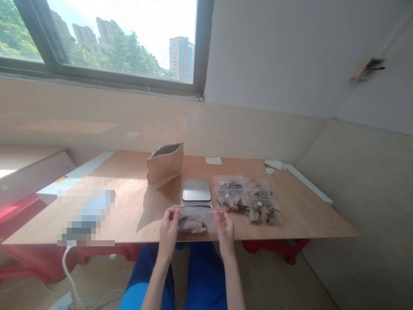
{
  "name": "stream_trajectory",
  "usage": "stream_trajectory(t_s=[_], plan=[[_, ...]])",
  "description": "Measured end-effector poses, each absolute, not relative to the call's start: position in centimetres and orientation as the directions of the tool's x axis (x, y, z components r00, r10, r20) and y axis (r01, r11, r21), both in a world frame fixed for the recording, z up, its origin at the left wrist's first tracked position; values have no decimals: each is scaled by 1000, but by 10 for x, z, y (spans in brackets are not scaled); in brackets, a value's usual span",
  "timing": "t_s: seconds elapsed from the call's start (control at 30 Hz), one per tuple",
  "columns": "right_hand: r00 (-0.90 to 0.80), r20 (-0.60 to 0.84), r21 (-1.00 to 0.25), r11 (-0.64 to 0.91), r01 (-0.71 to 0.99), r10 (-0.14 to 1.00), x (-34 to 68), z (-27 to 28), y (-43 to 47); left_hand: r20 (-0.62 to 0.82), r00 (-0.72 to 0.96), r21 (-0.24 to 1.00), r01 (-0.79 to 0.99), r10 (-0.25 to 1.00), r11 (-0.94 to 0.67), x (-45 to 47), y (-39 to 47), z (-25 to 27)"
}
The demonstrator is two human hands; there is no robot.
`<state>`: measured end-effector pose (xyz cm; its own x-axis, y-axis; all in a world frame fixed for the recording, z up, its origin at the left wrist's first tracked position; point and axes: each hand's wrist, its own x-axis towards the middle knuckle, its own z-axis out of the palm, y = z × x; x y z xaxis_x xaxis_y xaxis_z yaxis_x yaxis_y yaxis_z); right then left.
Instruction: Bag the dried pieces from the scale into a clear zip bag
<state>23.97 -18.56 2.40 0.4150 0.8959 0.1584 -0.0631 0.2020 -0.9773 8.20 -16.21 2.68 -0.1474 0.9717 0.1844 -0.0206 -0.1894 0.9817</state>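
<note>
Between my two hands, at the table's front edge, is a clear zip bag (195,224) with a red seal line and dark and tan dried pieces inside. My left hand (169,223) pinches its top left corner, and my right hand (225,224) pinches the top right one. Just behind the bag sits a kitchen scale (196,190) with a silver plate; the bag partly covers its front. Several filled zip bags (232,199) of similar pieces lie overlapping to the right of my right hand. A brown paper pouch (166,165) stands open at the top, behind and left of the scale.
The wooden table (309,206) ends at a wall on the right. A white paper slip (213,160) and some paper scraps (273,165) lie at the back. A blurred-out object (88,217) with a white cable is at left. Red stools (277,247) stand underneath.
</note>
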Motion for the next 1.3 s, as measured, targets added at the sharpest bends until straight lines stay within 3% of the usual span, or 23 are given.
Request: stream_trajectory(t_s=[0.2,0.6,0.77,0.93,1.3], plan=[[373,150,-978,193,-80,916,237,23,-185,174,-60,980,-86,983,-179,80,-163,23],[428,167,-974,217,-71,888,232,27,-184,130,-207,978,-134,970,-160,83,-170,31],[358,174,-978,203,-43,917,232,30,-185,109,-106,981,-149,988,-124,77,-167,22],[286,200,-978,209,0,937,231,30,-186,125,-52,982,-137,991,-131,78,-166,16],[296,205,-976,219,-16,933,231,32,-189,134,-26,991,-13,991,-134,70,-170,29]])
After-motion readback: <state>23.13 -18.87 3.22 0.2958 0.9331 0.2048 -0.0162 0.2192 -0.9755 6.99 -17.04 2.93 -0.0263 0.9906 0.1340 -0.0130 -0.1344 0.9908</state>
